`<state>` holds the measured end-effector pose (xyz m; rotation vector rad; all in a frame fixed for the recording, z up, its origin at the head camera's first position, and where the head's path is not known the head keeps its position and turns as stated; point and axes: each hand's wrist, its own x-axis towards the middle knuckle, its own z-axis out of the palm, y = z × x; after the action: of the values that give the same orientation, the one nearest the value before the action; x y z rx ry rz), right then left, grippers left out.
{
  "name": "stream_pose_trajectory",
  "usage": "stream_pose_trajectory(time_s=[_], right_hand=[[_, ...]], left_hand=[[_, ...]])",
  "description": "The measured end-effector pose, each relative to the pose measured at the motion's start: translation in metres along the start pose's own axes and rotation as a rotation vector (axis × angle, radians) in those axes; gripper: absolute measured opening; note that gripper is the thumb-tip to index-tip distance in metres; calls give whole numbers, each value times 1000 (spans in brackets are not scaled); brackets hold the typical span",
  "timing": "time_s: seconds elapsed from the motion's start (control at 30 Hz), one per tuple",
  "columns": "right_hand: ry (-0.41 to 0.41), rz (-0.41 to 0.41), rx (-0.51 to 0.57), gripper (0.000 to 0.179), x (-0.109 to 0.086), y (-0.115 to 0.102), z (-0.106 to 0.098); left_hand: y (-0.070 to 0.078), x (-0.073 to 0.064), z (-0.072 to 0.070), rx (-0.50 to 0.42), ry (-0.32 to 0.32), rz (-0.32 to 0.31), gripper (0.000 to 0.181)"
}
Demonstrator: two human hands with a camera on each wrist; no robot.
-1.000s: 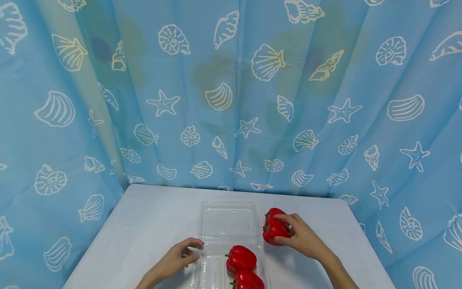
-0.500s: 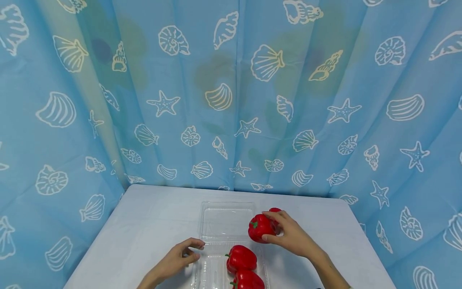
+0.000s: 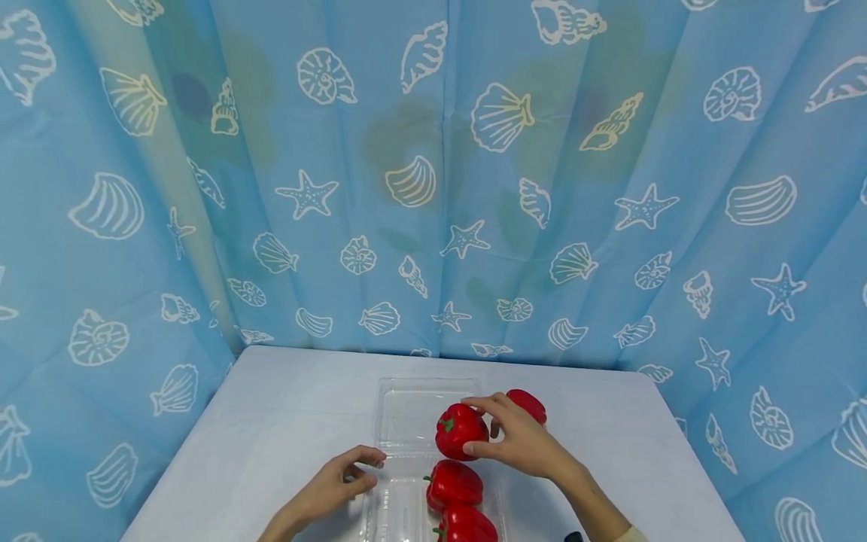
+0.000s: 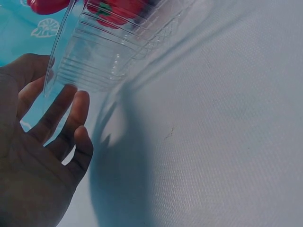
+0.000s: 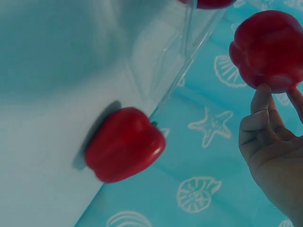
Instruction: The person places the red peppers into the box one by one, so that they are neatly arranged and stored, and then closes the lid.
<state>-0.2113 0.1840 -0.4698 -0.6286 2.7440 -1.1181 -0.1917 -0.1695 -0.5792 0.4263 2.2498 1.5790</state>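
My right hand (image 3: 518, 444) grips a red bell pepper (image 3: 460, 431) with a green stem, thumb and fingers on its sides. In the head view the pepper overlaps the hinge of the clear plastic clamshell container (image 3: 401, 500). Two more red bell peppers, a farther one (image 3: 455, 484) and a nearer one (image 3: 467, 525), lie in the container's right side. My left hand (image 3: 332, 485) holds the container's left rim. In the left wrist view its thumb and index tips meet the rim, with the other fingers (image 4: 79, 111) under the wall.
Another red bell pepper (image 3: 528, 407) lies on the white table (image 3: 291, 406) behind the right hand, right of the open lid (image 3: 423, 414). It shows on its side in the right wrist view. A blue curtain (image 3: 366, 203) with seashell prints hangs behind the table.
My right hand has lifted one pepper away from the other on the table and carried it left to the container. My left hand has stayed at the rim.
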Motion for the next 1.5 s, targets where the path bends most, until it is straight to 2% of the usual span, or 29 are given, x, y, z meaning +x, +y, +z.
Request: stream_pose_trajectory(time_s=[0.27, 0.57, 0.9, 1.5], right_hand=[[-82, -32, -36, 77, 9, -21, 12], [-165, -58, -95, 74, 18, -35, 23], [-231, -25, -92, 78, 23, -48, 33], [-283, -34, -181, 78, 33, -47, 49]], left_hand=[[1, -1, 1, -13, -12, 32, 37], [5, -1, 3, -4, 6, 0, 41], [4, 0, 2, 1, -6, -2, 39], [5, -1, 2, -14, -6, -41, 42]])
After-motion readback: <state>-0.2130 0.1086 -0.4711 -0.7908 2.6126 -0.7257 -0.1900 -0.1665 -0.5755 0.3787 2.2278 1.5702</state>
